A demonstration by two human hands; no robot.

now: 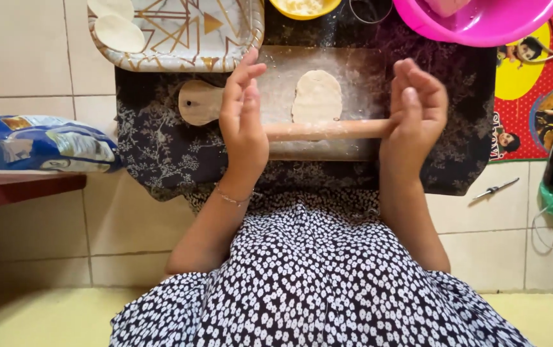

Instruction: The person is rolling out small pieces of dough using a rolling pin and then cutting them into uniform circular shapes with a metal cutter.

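Beige tiled floor [26, 58], daylit.

Pale dough [317, 96], floral black cloth [154, 148], pink bowl [482, 26].

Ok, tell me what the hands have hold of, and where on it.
A wooden rolling pin, one hand at each end: left hand on its left end, right hand on its right, palms pressing it, fingers extended rather than wrapped.

Pink basin [482, 26], patterned tray [180, 38], blue bag [45, 144].
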